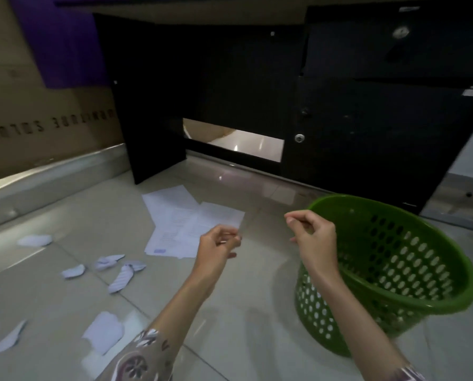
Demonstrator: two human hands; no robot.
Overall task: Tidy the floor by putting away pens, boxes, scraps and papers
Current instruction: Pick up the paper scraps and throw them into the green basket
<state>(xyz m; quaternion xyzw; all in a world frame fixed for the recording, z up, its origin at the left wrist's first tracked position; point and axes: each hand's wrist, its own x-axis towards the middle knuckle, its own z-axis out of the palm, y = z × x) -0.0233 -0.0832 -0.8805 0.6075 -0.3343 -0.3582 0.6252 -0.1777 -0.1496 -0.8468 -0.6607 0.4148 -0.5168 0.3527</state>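
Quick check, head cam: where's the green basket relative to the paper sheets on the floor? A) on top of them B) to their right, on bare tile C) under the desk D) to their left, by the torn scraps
B: the green basket stands on bare tile to the right of the paper sheets, with both hands between them in the view.

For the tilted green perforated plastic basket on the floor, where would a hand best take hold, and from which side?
Probably the thick rolled rim of the green perforated plastic basket, on its near-left part, closest to the right hand. The basket tilts, its mouth facing up and left, so that rim is exposed; coming from above, fingers can hook inside and the thumb press outside.
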